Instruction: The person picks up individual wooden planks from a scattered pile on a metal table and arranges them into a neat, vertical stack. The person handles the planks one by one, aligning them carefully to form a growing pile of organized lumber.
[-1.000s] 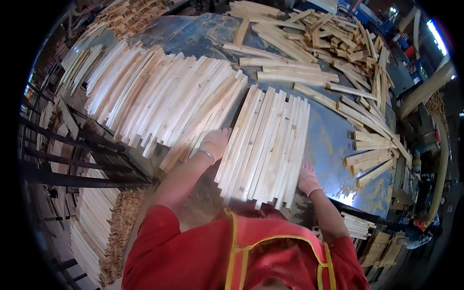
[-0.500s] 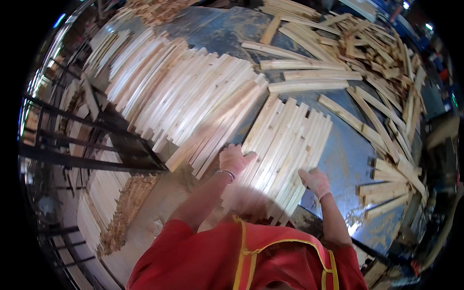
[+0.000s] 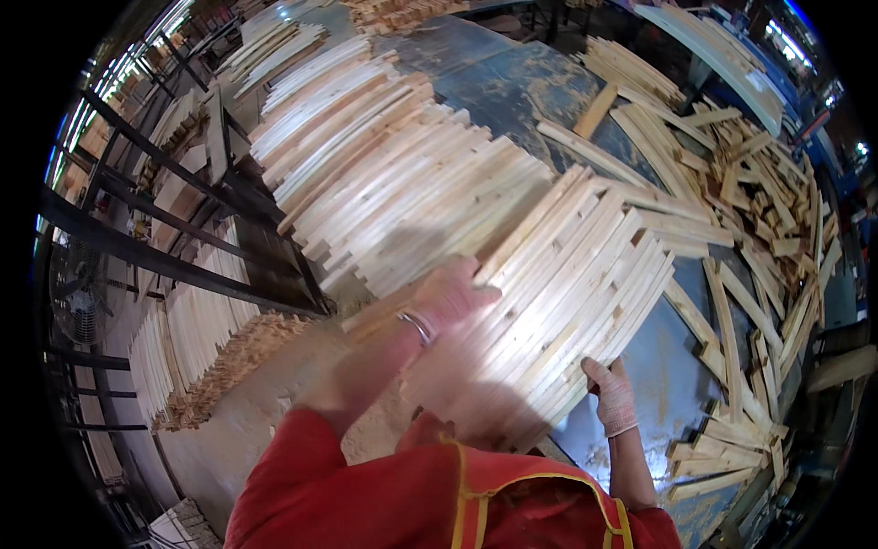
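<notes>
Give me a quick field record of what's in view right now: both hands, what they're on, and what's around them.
left hand: blurred, flat on the near row of wooden slats
right hand: gloved, at that row's near right edge
second slat row: lies to the left, longer
loose slats: jumbled pile on the right
table: blue-grey top, dusty
rack: dark metal bars, stacked slats below
</notes>
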The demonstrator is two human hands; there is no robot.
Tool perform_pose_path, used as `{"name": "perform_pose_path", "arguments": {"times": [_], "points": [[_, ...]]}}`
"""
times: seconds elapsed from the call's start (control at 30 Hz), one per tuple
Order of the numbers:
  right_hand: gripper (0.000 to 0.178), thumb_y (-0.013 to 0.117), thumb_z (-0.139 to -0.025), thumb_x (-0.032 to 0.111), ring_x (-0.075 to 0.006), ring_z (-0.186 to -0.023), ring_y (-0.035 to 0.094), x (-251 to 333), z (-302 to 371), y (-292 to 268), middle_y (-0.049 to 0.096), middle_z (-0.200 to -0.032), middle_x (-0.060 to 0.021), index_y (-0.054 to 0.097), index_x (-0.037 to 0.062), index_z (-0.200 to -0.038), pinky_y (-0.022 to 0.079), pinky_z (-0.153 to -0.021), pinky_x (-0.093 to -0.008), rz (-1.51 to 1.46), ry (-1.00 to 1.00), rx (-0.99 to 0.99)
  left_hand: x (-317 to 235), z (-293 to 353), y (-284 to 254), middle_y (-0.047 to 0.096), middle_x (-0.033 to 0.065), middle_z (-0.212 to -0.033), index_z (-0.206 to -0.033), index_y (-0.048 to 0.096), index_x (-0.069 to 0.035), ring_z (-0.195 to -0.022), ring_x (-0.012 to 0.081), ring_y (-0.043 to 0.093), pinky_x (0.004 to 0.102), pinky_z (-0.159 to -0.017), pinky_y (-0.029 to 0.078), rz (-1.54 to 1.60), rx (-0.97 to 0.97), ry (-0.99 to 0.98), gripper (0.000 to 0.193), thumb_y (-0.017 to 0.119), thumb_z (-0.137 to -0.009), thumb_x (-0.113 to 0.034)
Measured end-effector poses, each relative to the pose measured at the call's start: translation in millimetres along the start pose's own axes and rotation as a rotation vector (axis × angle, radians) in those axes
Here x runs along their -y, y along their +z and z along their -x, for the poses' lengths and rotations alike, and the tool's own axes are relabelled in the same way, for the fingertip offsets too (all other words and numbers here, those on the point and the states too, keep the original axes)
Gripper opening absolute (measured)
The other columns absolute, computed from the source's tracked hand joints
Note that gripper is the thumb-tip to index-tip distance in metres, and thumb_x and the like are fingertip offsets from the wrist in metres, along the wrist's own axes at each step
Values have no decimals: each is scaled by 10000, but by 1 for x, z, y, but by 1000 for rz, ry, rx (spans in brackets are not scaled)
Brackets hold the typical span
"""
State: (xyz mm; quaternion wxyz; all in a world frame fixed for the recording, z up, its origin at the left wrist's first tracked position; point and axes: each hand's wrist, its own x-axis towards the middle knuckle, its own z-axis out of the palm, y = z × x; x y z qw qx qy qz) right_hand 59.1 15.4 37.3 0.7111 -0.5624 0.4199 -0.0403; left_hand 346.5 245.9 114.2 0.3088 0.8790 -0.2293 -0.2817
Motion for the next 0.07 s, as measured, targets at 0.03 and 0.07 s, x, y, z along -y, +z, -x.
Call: {"name": "perform_pose_path", "arguments": {"times": [0.03, 0.07], "points": [[581, 827, -906, 253, -102, -729, 556, 25, -4, 26, 667, -943, -7, 579, 31, -1381, 463, -655, -291, -15, -26, 27, 6, -9, -29, 693, 237, -1284, -1264, 698, -8, -1164, 376, 676, 485, -1069, 507, 153, 15, 21, 620, 804, -871, -475], [589, 828, -906, 248, -102, -724, 553, 54, -6, 56, 663, -943, -5, 571, 32, -1390, 467, -656, -293, -26, -51, 57, 18, -18, -61, 691, 228, -1354, -1318, 695, -17, -1168, 366, 677, 498, -1079, 501, 311, 27, 43, 628, 813, -880, -451]]}}
